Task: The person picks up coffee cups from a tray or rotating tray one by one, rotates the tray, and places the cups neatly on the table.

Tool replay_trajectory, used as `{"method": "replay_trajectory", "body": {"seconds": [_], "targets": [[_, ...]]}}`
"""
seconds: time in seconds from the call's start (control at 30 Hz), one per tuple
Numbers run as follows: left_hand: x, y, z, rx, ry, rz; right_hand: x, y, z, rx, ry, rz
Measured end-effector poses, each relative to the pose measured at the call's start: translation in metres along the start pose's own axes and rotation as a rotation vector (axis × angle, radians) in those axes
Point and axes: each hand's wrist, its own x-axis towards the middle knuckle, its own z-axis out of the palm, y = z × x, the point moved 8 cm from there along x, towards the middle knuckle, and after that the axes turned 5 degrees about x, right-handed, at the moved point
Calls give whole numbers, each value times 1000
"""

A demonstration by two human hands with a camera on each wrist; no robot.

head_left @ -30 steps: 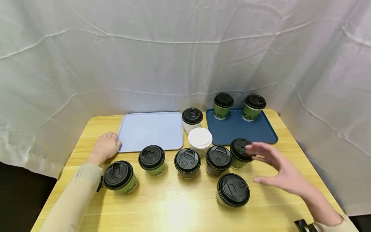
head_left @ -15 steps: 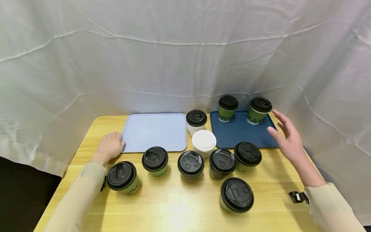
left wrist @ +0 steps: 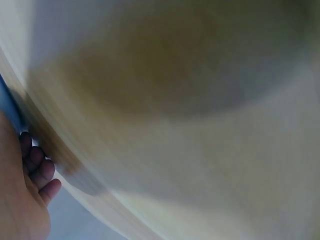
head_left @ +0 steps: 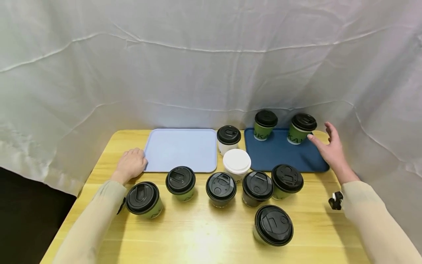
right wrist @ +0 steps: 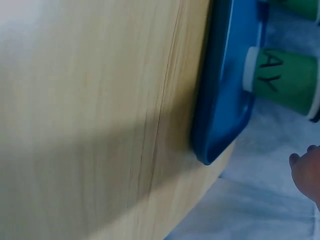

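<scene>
My left hand rests on the table against the left edge of the light blue tray; in the left wrist view the fingers of this hand are loosely bent with nothing in them. Thumb and fingers spread, my right hand is just right of a green paper cup with a black lid, on the dark blue tray. In the right wrist view a gap shows between that cup and the hand. A second green cup stands left of it on the same tray.
Between the trays stand a white cup with a black lid and a white-lidded cup. Several black-lidded cups are in front, including a green one by the left forearm and a large one nearest. A pale curtain hangs behind.
My right hand has moved from above the front cups, back and right, to beside the right-hand green cup on the dark tray. My left hand stays put. The head view has shifted slightly.
</scene>
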Motion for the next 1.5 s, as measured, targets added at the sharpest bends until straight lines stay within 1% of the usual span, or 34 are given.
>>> {"method": "replay_trajectory", "body": {"seconds": [0.07,0.2,0.33,0.4,0.5,0.6,0.7,0.77,1.0,1.1,1.2,1.33,1.4,1.5], "targets": [[2,2,1,0,0,0,5,7,0,-3,-6,36],[5,6,0,2,-3,1,13,14,3,8,-15,86],[9,10,0,6,-11,8,19,21,9,57,-29,125],[10,11,0,7,-11,11,23,23,13,92,-39,134],[10,12,1,8,-12,11,30,26,19,113,-49,144],[9,13,3,12,-14,8,34,28,24,101,-34,138],[7,15,5,12,-18,10,34,31,26,91,-14,134],[6,16,7,11,-21,11,32,34,26,91,-8,146],[3,16,11,2,-29,7,23,39,29,112,-12,227],[2,13,12,3,-28,7,21,35,31,129,-2,212],[2,10,12,0,-25,7,18,27,30,142,13,164],[1,5,9,-4,-8,4,13,13,26,172,30,111],[1,3,7,0,-5,0,9,4,25,218,41,93],[0,0,6,6,-20,-8,1,-11,21,284,60,55]]}}
